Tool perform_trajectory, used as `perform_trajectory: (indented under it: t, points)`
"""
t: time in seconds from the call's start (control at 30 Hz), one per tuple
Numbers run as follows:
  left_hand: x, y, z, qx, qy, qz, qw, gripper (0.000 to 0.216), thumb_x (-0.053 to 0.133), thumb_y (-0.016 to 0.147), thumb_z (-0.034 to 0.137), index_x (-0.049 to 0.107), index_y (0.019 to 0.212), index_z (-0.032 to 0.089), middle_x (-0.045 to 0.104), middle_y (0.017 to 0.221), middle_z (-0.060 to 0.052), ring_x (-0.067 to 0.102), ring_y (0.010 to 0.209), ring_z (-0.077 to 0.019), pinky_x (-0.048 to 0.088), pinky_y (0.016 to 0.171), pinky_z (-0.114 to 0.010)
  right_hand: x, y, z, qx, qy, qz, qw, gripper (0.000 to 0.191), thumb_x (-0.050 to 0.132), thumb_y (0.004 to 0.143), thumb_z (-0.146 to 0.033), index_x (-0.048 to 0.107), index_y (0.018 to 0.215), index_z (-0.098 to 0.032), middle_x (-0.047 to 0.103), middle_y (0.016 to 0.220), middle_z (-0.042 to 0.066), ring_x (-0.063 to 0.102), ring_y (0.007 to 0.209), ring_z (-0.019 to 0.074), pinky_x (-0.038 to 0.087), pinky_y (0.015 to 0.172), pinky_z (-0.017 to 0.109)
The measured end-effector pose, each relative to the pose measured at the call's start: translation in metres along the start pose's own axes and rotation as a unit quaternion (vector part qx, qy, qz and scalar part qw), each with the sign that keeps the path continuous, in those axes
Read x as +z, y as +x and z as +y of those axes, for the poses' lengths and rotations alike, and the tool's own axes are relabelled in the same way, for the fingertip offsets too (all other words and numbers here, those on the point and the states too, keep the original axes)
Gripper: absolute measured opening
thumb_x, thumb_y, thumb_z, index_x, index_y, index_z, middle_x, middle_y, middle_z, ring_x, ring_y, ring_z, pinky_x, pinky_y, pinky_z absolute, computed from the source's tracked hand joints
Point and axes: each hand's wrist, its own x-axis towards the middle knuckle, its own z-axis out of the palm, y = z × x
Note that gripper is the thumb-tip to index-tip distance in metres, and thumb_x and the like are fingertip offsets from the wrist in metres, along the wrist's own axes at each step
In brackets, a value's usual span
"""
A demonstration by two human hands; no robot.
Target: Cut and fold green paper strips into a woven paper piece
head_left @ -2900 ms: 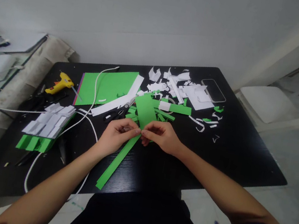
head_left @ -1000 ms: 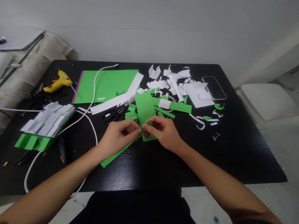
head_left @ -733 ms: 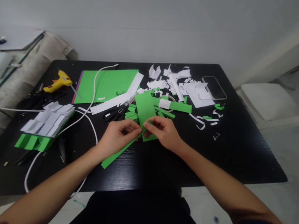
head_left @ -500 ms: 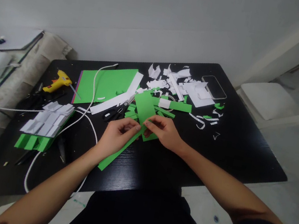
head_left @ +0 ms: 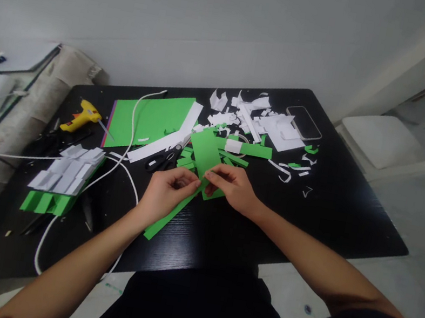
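Observation:
My left hand (head_left: 167,195) and my right hand (head_left: 232,187) meet over the middle of the black table (head_left: 330,212). Both pinch the same long green paper strip (head_left: 167,218), fingertips close together at its upper part. The strip runs down and left from under my left hand toward the table's near edge. A wider green paper piece (head_left: 205,152) lies just beyond my fingertips.
Black scissors (head_left: 160,161) lie behind my left hand. A green sheet (head_left: 154,118), white and green scraps (head_left: 255,123), a phone (head_left: 304,122), a yellow glue gun (head_left: 80,116), a white cable (head_left: 111,171) and a white-and-green folded stack (head_left: 64,179) cover the table.
Since the earliest frame the green strip's free lower end has drawn up shorter toward my hands. Over the last second both hands stay pinched on it with only slight shifts.

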Motion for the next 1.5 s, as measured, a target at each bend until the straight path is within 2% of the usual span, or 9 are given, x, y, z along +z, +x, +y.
perform_trajectory:
  t: [0.37,0.53,0.73,1.0,1.17,1.5]
  points:
    - [-0.0008,0.0017,0.0012,-0.013,0.004,-0.01,1.0,0.014,0.076,0.086,0.031,0.076,0.083,0.017,0.075,0.069,-0.002,0.066,0.06,-0.0123,0.052,0.057,-0.022,0.0,0.0023,-0.0003,0.047,0.02,-0.005,0.999,0.049,0.08,0.085,-0.063,0.071,0.074,-0.017,0.07,0.06,0.001,0.069,0.055,0.014,0.06,0.058,0.027]
    - [-0.0002,0.0024,0.0008,-0.023,-0.01,-0.012,1.0,0.015,0.077,0.086,0.032,0.076,0.083,0.017,0.076,0.071,-0.002,0.068,0.061,-0.0133,0.053,0.058,-0.023,-0.0016,0.0028,0.0001,0.038,-0.017,-0.023,0.999,0.043,0.084,0.083,-0.056,0.069,0.073,-0.016,0.07,0.059,0.001,0.067,0.053,0.0125,0.058,0.055,0.025]
    - [-0.0028,0.0051,0.0007,-0.077,-0.064,-0.058,0.993,0.017,0.074,0.089,0.034,0.073,0.088,0.017,0.076,0.069,-0.002,0.073,0.061,-0.0149,0.058,0.062,-0.025,-0.0044,0.0045,0.0006,0.015,-0.003,0.03,0.999,0.039,0.085,0.084,-0.053,0.071,0.076,-0.017,0.071,0.063,0.0,0.07,0.056,0.0135,0.061,0.06,0.027]
    - [-0.0035,0.0053,0.0008,-0.072,-0.049,-0.057,0.995,0.019,0.076,0.089,0.036,0.074,0.086,0.017,0.077,0.072,-0.002,0.073,0.063,-0.0152,0.057,0.062,-0.026,-0.0051,0.005,0.0031,0.076,0.054,-0.005,0.996,0.04,0.099,0.066,-0.043,0.078,0.084,-0.015,0.077,0.071,0.002,0.075,0.065,0.0156,0.068,0.068,0.029]
    - [-0.0034,0.0052,0.0005,-0.071,-0.035,-0.048,0.996,0.02,0.077,0.087,0.037,0.075,0.085,0.018,0.078,0.073,-0.003,0.073,0.065,-0.0162,0.056,0.062,-0.027,-0.0071,0.0056,0.0029,0.083,0.061,-0.005,0.995,0.04,0.099,0.066,-0.044,0.078,0.083,-0.014,0.077,0.07,0.004,0.076,0.064,0.016,0.068,0.067,0.029]
    - [-0.0044,0.0063,0.0005,-0.073,-0.049,-0.05,0.995,0.015,0.079,0.085,0.032,0.076,0.083,0.018,0.079,0.073,-0.003,0.074,0.064,-0.0158,0.058,0.063,-0.027,-0.0063,0.0064,0.0084,0.067,0.065,-0.005,0.996,0.043,0.097,0.07,-0.044,0.077,0.095,-0.015,0.078,0.076,0.003,0.078,0.068,0.0182,0.07,0.073,0.035]
